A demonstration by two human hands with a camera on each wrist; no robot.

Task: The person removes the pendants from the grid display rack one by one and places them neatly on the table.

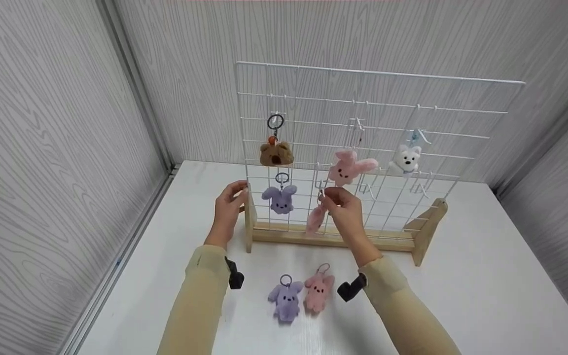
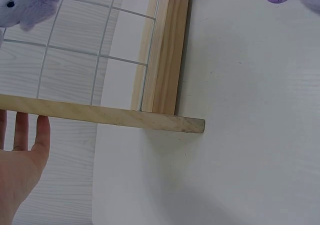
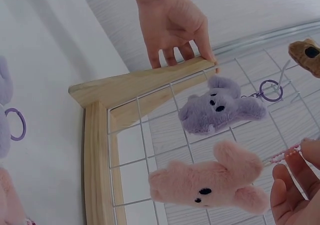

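My right hand pinches the beaded pink strap of a pink plush bunny keychain, which dangles in front of the white wire grid rack. Its fingertips are close to a lower middle hook; whether the strap is on that hook, I cannot tell. At the rack's left end, my left hand grips the wooden side support, thumb and fingers around its edge. Beside the held bunny, a purple plush bunny keychain hangs by its ring on the lower left.
A brown bear keychain, another pink bunny and a white dog hang on the upper hooks. Bare hooks stick out at the lower right. In front, a purple plush and a pink plush lie on the white table.
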